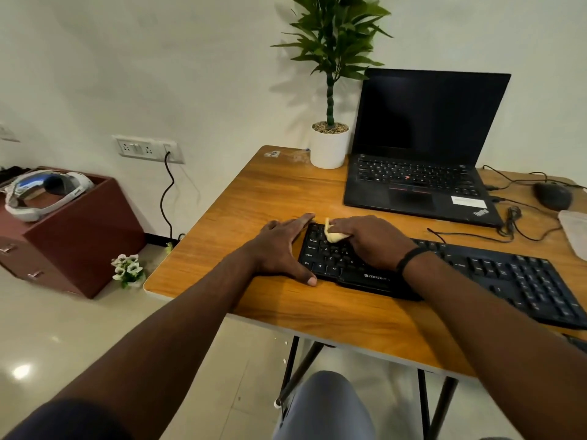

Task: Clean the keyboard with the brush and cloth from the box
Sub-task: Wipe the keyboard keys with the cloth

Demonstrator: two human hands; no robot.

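White walls close in the corner where my wooden table (pixel 279 192) stands, its top warm orange-brown under the room light. On it I see the black keyboard (pixel 444 274) lying slantwise, its left end toward the middle of the table and its right end running off toward the lower right edge of the view.

My left hand (pixel 279 249) lies flat against the keyboard's left end, fingers straight along the far corner and thumb stretched along the near edge, bracing it rather than gripping. My right hand (pixel 371 242) rests on the left-hand keys with its fingers curled round a small yellow cloth (pixel 333 233), bunched up and pressed onto the upper left keys. A dark band (pixel 409 258) sits on that wrist.

Behind the keyboard an open laptop (pixel 422 160) stands with a dark screen, and just beside its left side a potted plant (pixel 330 122) in a white pot. A mouse (pixel 552 195) lies near the far right, its cable looping between laptop and keyboard. At the right edge I can make out part of a pale container (pixel 575 230).

Off the table to the left, a red-brown cabinet (pixel 79 230) carries a white headset (pixel 41 192), and a small bunch of flowers (pixel 127 269) sits on the floor.
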